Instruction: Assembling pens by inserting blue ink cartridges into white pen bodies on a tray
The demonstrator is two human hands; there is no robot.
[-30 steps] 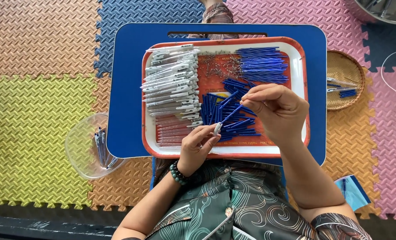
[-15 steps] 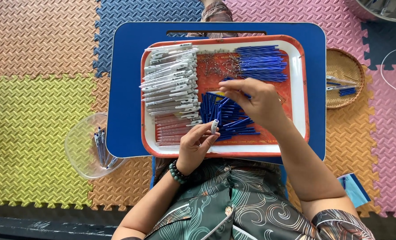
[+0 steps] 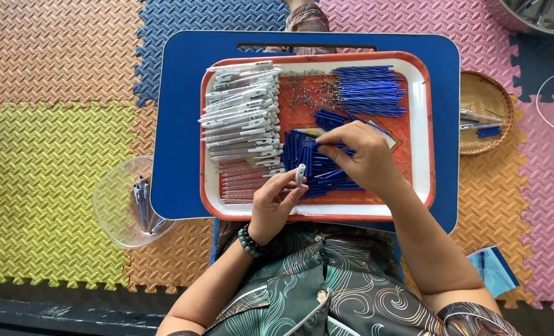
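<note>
Several assembled pens already stand in the clear plastic bowl [image 3: 123, 205] on the foam mat at our left, so part of the work is done, yet far more is left: a thick stack of white pen barrels [image 3: 243, 112] fills the left side of the orange tray [image 3: 423, 118], a bundle of blue refills [image 3: 370, 90] lies at its top right, small metal springs [image 3: 305, 93] are scattered between them, and a heap of blue pen parts [image 3: 308, 158] sits mid-tray.

Our left hand [image 3: 274, 202] pinches one white pen barrel [image 3: 300, 174] upright at the tray's near edge, fingers closed narrowly round it. Our right hand [image 3: 364, 158] lies over the blue heap, fingertips closing on a blue piece.

Half a second ago our right hand was higher and further left over the tray; it has since come down onto the heap, while the left has stayed put with its barrel.
</note>
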